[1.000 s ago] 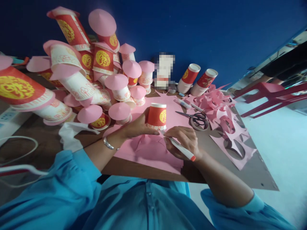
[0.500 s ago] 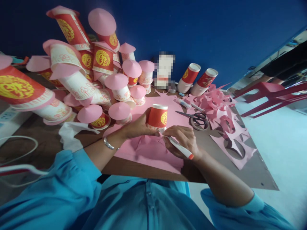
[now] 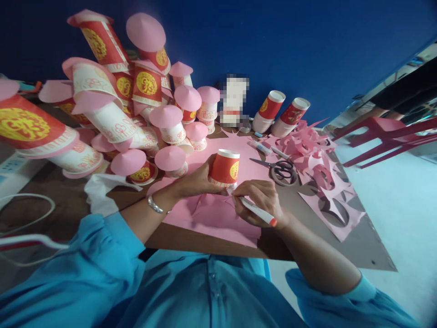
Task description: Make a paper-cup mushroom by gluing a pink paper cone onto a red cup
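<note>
My left hand [image 3: 199, 181] is wrapped round a red paper cup [image 3: 223, 167] with a yellow emblem and a white band at each end. The cup is held over pink paper sheets [image 3: 211, 218] near the table's front. In my right hand [image 3: 257, 198] is a white marker pen [image 3: 256, 210] with an orange end that points down and to the right. The fingertips of this hand are close to the cup's lower edge. Whether the pen's tip touches the cup cannot be made out, as my fingers cover it.
Many cups with pink paper cone tops [image 3: 166, 116] are piled at the left. Black-handled scissors [image 3: 282, 168] lie on a tape roll [image 3: 290, 181]. Pink paper scraps [image 3: 316, 159] cover the right side. Two cup stacks [image 3: 269, 111] lean against the blue wall. A pink stool [image 3: 385, 130] stands beyond.
The cup has shifted very slightly in my left hand. The marker and my right hand have moved a little to the right.
</note>
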A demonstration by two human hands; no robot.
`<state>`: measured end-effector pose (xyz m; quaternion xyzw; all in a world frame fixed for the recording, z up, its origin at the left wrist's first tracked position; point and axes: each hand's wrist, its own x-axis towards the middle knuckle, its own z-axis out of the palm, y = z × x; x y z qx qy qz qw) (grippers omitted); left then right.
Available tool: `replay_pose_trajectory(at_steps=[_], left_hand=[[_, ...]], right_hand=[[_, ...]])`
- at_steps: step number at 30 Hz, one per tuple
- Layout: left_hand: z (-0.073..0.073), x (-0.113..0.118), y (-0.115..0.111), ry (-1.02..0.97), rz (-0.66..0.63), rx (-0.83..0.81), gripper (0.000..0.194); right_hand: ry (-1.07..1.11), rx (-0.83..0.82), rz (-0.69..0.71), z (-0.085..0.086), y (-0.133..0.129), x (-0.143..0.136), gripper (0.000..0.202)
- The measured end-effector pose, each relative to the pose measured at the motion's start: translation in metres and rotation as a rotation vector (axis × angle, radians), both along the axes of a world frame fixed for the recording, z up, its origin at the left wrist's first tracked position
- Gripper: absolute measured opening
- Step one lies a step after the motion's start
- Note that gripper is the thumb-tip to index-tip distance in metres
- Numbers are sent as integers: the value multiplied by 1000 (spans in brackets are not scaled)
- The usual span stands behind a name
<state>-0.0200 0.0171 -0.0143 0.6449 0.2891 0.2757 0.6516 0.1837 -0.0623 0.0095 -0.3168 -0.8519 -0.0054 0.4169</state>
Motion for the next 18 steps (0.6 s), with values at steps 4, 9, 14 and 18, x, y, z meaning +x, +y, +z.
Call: replay_pose_trajectory(at_steps=[4, 9, 14, 18], left_hand=[[-1, -1, 1, -5, 11, -11, 93], [-4, 0, 3, -132, 28, -103, 93], [-5, 1, 3, -345, -6, -248, 95], [-5, 2, 4, -379, 4, -236, 87]], right_hand=[[46, 6, 23, 0, 0, 1, 14], [208, 44, -79, -1, -1, 3, 17], [269, -5, -223, -2, 2, 4, 16], [251, -27, -226, -5, 3, 5, 16]])
